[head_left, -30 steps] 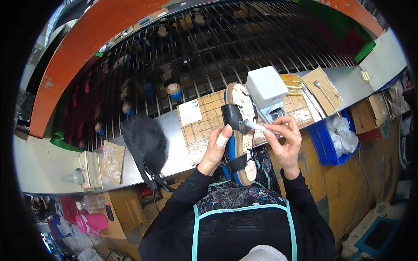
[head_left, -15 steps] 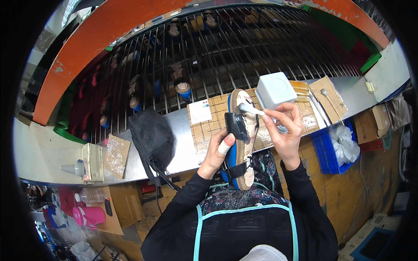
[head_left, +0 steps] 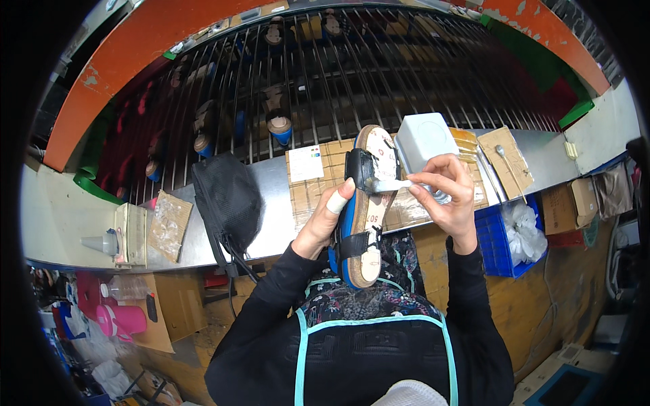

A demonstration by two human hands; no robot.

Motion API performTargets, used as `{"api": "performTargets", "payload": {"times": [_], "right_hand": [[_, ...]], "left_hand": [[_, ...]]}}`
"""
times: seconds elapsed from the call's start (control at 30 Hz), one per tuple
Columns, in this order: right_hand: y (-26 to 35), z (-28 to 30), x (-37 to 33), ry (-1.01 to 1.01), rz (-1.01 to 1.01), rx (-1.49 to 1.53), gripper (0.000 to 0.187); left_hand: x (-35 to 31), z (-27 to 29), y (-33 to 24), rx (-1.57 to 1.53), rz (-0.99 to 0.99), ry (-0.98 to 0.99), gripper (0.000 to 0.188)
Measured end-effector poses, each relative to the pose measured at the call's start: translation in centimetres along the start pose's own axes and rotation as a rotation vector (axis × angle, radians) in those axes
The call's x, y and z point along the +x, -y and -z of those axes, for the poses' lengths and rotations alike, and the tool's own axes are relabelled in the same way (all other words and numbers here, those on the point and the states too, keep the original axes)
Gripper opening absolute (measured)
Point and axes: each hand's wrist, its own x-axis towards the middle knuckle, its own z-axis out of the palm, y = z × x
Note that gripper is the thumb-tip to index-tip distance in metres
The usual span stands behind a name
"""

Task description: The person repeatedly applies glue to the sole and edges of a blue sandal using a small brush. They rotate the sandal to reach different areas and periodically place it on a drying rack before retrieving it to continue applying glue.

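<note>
My left hand (head_left: pixel 323 222), its thumb wrapped in white tape, is closed round the left edge of a sandal (head_left: pixel 370 218). The sandal has black straps, a cork-coloured edge and blue along its left side, with its pale, marked face up. It is held lengthwise over the bench edge and my lap. A small brush (head_left: pixel 401 185) with a whitish handle is pinched between the fingertips of my right hand (head_left: pixel 450 196). The brush's tip touches or lies very close to the upper black strap; I cannot tell which.
Behind the sandal stands a pale box-shaped container (head_left: pixel 425 141) on a cardboard sheet (head_left: pixel 318 196). A black mesh bag (head_left: pixel 227 203) lies left. Further off, several blue-and-tan shoe forms (head_left: pixel 279 128) rest on a rack of metal rods (head_left: pixel 332 95). A blue crate (head_left: pixel 500 237) is at right.
The brush has moved down along the sandal from its upper pale face to beside the black strap. The sandal has shifted slightly up and left. Both hands keep their holds.
</note>
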Motion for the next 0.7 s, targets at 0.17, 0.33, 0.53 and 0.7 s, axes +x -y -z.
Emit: {"api": "performTargets", "payload": {"times": [0.17, 0.33, 0.53, 0.7], "right_hand": [[-0.1, -0.3, 1.4, -0.159, -0.082, 0.011, 0.016], [-0.2, -1.0, 1.5, -0.237, -0.082, -0.021, 0.016], [-0.3, 0.0, 0.3, -0.044, -0.012, -0.020, 0.017], [-0.7, 0.2, 0.1, -0.022, -0.067, 0.230, 0.016]], "left_hand": [[0.6, -0.2, 0.0, 0.077, -0.014, -0.006, 0.071], [0.9, -0.2, 0.3, 0.024, -0.006, 0.018, 0.071], [1.1, -0.4, 0.4, -0.090, 0.013, 0.013, 0.071], [1.0, -1.2, 0.1, -0.159, -0.017, 0.013, 0.070]]}}
